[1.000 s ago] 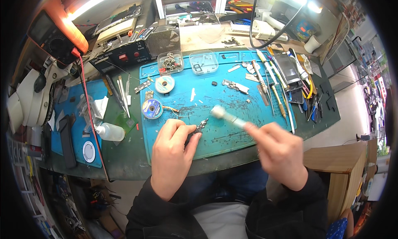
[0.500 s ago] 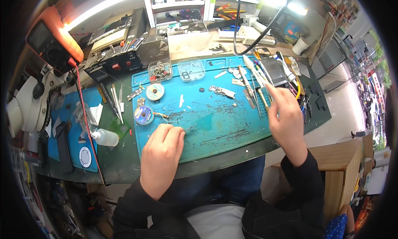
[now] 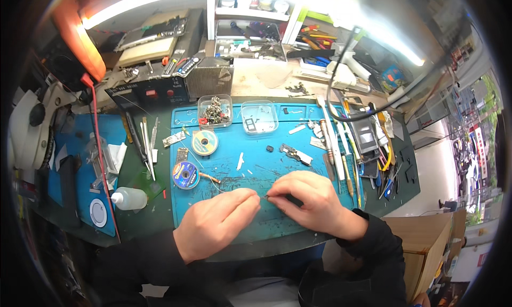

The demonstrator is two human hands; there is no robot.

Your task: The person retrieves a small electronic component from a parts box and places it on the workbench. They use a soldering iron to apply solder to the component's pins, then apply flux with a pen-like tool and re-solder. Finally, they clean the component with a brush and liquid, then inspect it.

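My two hands meet above the near part of the blue work mat (image 3: 234,131). My left hand (image 3: 216,224) is closed, its fingertips pinched together; whatever lies between them is hidden. Facing it, my right hand (image 3: 312,203) pinches thumb against forefinger, with a tiny dark speck at the tips too small to name. Just beyond the left hand lie a blue-labelled wire spool (image 3: 185,175) and a thin wire with a copper-coloured end. Past the right hand are a small metal-and-black part (image 3: 296,154) and a little black piece (image 3: 270,148).
Two clear boxes, one of small metal parts (image 3: 215,111) and one of dark bits (image 3: 260,118), stand at the mat's back. A paler spool (image 3: 205,142) is nearby. Brushes and tools (image 3: 341,142) line the right. A white bottle (image 3: 129,199) and tweezers (image 3: 145,142) lie left.
My right hand has come from the tool row on the right to the middle, beside the left hand, and its fingers now pinch. The view has shifted, and a white brush lies among the tools.
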